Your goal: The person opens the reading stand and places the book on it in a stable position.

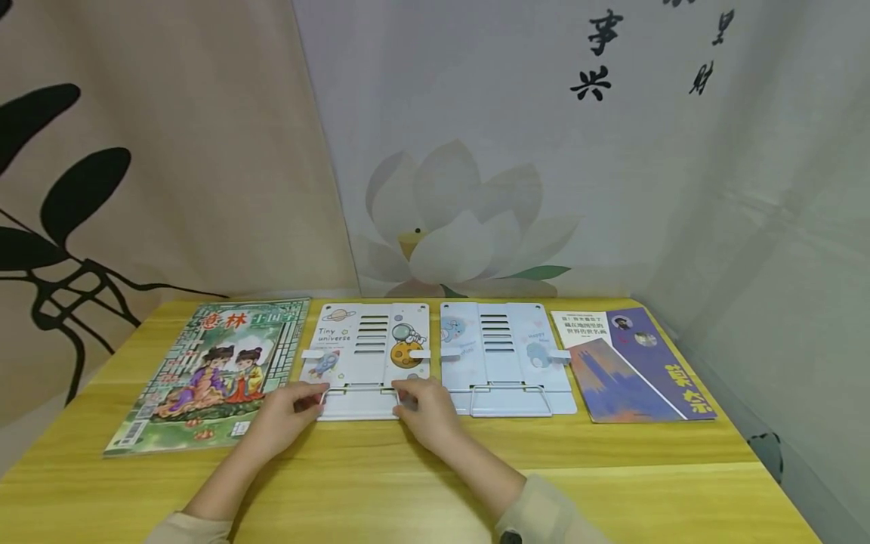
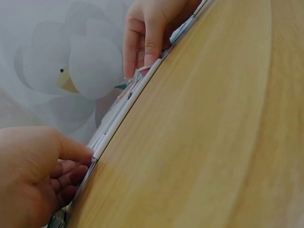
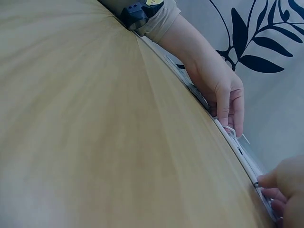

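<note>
A white book stand printed with a planet, a rocket and an astronaut lies flat on the table. At the left end of its wire page holder, my left hand pinches the stand between thumb and fingers. My right hand pinches the holder's other end, thumb low at the front edge and fingers above. Seen along the tabletop in the left wrist view, both the left hand and the right hand are at the stand's front edge. A second, pale blue and white book stand lies just to the right.
Left of the stands, a green illustrated magazine lies on the wooden table. On the right is a purple and white book with a painting on its cover. A printed curtain hangs behind the table.
</note>
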Demonstrator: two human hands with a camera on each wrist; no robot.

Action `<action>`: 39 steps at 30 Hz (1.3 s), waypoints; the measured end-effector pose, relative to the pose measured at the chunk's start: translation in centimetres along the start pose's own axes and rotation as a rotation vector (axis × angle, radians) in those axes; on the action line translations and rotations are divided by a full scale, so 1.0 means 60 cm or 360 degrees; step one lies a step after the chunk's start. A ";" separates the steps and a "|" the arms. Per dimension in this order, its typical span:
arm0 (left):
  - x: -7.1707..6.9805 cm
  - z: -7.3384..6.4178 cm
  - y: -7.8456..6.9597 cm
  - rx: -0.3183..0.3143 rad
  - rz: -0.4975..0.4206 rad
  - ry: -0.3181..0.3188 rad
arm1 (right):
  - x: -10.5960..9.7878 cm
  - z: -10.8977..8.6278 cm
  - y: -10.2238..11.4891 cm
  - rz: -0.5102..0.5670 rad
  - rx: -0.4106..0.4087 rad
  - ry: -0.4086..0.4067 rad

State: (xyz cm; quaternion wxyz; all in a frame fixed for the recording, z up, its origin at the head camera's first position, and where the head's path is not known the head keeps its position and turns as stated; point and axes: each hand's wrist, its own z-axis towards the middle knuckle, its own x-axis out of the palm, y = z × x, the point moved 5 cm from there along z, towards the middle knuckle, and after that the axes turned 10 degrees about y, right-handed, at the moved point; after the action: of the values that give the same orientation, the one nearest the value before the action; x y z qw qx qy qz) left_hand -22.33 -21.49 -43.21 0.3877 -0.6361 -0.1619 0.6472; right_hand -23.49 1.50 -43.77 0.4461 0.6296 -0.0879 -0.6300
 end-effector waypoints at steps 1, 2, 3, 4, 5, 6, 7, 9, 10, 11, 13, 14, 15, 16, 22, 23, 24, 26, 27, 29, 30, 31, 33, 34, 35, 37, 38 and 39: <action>0.000 0.000 0.000 0.0000 0.0002 0.0002 | 0.001 0.000 0.000 -0.0010 -0.0007 -0.0009; 0.001 0.000 0.001 0.0003 0.0006 0.0003 | 0.001 0.000 0.000 -0.0015 -0.0014 -0.0018; 0.001 0.001 0.001 0.0003 0.0005 0.0007 | 0.002 0.001 0.000 -0.0017 -0.0020 -0.0024; 0.001 0.000 0.001 0.0003 0.0005 0.0008 | 0.002 0.001 0.000 -0.0021 -0.0027 -0.0032; 0.001 0.001 0.001 0.0004 0.0007 0.0007 | 0.002 0.001 0.000 -0.0022 -0.0036 -0.0038; 0.000 0.001 0.001 0.0006 0.0010 0.0007 | 0.002 0.001 0.000 -0.0019 -0.0041 -0.0043; 0.001 0.001 0.001 0.0008 0.0009 0.0008 | 0.002 0.001 0.000 -0.0014 -0.0047 -0.0049; 0.002 0.002 0.000 0.0012 0.0002 0.0014 | 0.002 0.002 -0.001 0.0003 -0.0041 -0.0051; 0.001 0.002 0.000 0.0012 0.0000 0.0018 | 0.001 0.002 0.000 0.0010 -0.0041 -0.0053; 0.001 0.003 0.000 0.0009 -0.0005 0.0025 | 0.001 0.002 0.000 0.0024 -0.0042 -0.0052; 0.001 0.002 0.000 0.0008 -0.0028 0.0045 | 0.000 0.002 0.002 0.0042 -0.0052 -0.0051; 0.001 0.002 0.000 0.0005 -0.0042 0.0056 | -0.001 0.002 0.002 0.0046 -0.0060 -0.0051; 0.001 0.002 0.001 0.0005 -0.0055 0.0067 | -0.002 0.002 0.003 0.0050 -0.0066 -0.0048; 0.001 0.002 0.001 0.0004 -0.0069 0.0077 | -0.002 0.002 0.003 0.0056 -0.0070 -0.0043; 0.003 0.003 0.005 0.0013 -0.0178 0.0126 | -0.005 0.001 -0.002 0.0094 -0.0071 -0.0026; 0.003 0.003 0.005 0.0015 -0.0191 0.0132 | -0.006 0.001 -0.002 0.0098 -0.0075 -0.0031; 0.002 0.003 0.004 0.0020 -0.0203 0.0133 | -0.008 0.001 -0.002 0.0098 -0.0079 -0.0038; 0.002 0.002 0.002 0.0031 -0.0223 0.0135 | -0.010 0.000 -0.002 0.0103 -0.0081 -0.0047; 0.002 0.002 0.001 0.0039 -0.0223 0.0136 | -0.011 0.000 -0.002 0.0106 -0.0082 -0.0050; 0.001 0.001 -0.001 0.0050 -0.0229 0.0139 | -0.013 -0.001 -0.001 0.0101 -0.0087 -0.0059; 0.000 0.001 -0.002 0.0056 -0.0235 0.0140 | -0.014 -0.001 0.000 0.0100 -0.0086 -0.0063; 0.000 0.001 -0.002 0.0054 -0.0239 0.0142 | -0.014 -0.002 0.000 0.0096 -0.0089 -0.0066; 0.000 0.001 -0.002 0.0055 -0.0245 0.0151 | -0.015 -0.003 0.001 0.0090 -0.0092 -0.0074; 0.000 0.000 -0.002 0.0050 -0.0248 0.0154 | -0.015 -0.003 0.002 0.0087 -0.0094 -0.0077; 0.000 0.000 -0.001 0.0048 -0.0250 0.0159 | -0.016 -0.003 0.002 0.0083 -0.0097 -0.0081; 0.000 0.000 -0.001 0.0043 -0.0248 0.0164 | -0.016 -0.004 0.003 0.0086 -0.0103 -0.0085; 0.000 0.000 -0.001 0.0046 -0.0248 0.0168 | -0.016 -0.004 0.002 0.0090 -0.0106 -0.0087; 0.000 0.000 0.000 0.0048 -0.0252 0.0178 | -0.017 -0.004 0.002 0.0092 -0.0107 -0.0088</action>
State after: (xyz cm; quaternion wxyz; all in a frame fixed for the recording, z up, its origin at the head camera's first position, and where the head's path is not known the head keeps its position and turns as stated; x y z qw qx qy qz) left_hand -22.31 -21.49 -43.21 0.4557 -0.6504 -0.1800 0.5805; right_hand -23.39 2.20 -43.01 0.4824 0.5938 -0.0973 -0.6366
